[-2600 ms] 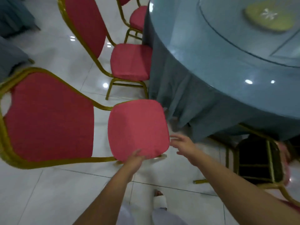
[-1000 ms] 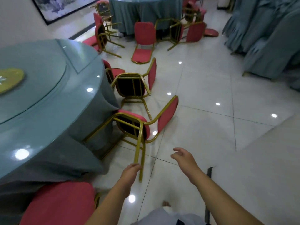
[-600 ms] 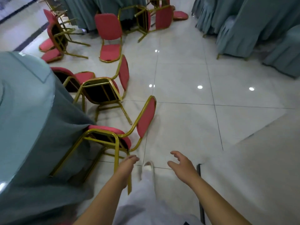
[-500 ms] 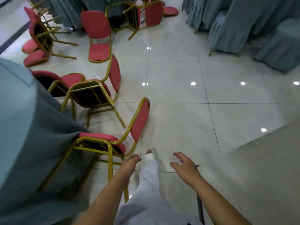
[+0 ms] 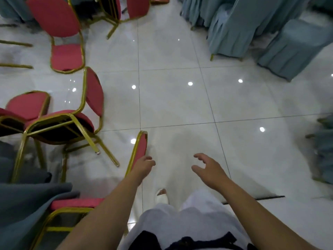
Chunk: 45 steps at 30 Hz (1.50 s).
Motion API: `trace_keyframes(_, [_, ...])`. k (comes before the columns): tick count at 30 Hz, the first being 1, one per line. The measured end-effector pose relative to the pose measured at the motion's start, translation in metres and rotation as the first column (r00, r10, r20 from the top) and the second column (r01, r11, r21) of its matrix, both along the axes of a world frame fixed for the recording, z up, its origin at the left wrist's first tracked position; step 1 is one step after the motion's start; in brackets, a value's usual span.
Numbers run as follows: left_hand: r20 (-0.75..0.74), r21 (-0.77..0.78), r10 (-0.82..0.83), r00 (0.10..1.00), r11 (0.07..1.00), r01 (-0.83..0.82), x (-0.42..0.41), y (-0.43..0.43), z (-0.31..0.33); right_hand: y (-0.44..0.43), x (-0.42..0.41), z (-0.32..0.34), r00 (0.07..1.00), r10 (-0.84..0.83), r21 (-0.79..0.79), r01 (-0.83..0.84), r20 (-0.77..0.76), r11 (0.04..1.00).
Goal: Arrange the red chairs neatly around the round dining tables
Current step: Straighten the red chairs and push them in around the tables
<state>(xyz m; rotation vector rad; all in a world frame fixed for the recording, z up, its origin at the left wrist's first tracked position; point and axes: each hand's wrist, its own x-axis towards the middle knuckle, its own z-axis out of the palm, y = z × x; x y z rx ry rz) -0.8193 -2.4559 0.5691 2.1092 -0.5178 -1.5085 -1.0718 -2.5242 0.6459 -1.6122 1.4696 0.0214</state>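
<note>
— What just changed?

— A moment ago the person's hands were near the gold legs of the tipped chair. Now the person has stepped along, and the left hand [image 5: 144, 166] is up at the red back of the near chair [image 5: 139, 150]. It lies against the edge of that back, but I cannot tell if the fingers are closed around it — they are hidden behind the hand.

— And the other hand?

— The right hand [image 5: 207, 168] is in the air over the white floor [image 5: 180, 105], fingers apart and bent, holding nothing.

— Where is that chair?

— Near and left, on its side. Its seat pokes under the grey-blue tablecloth [image 5: 23, 201] and its back points out to the open floor.

— So what does it mean for the job?

— I think the person is getting ready to stand this chair up. There is more to do after that. Farther left another tipped chair [image 5: 59, 123] lies with its legs out, and a chair stands upright [image 5: 61, 33] far left, away from the tables. At far right are chairs in grey covers [image 5: 243, 27].
</note>
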Motion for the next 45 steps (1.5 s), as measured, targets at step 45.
trace_keyframes(45, [0.173, 0.683, -0.523, 0.834, 0.674, 0.281, 0.187, -0.290, -0.393, -0.434, 0.246, -0.390, 0.780, 0.511, 0.520, -0.286, -0.362, 0.805])
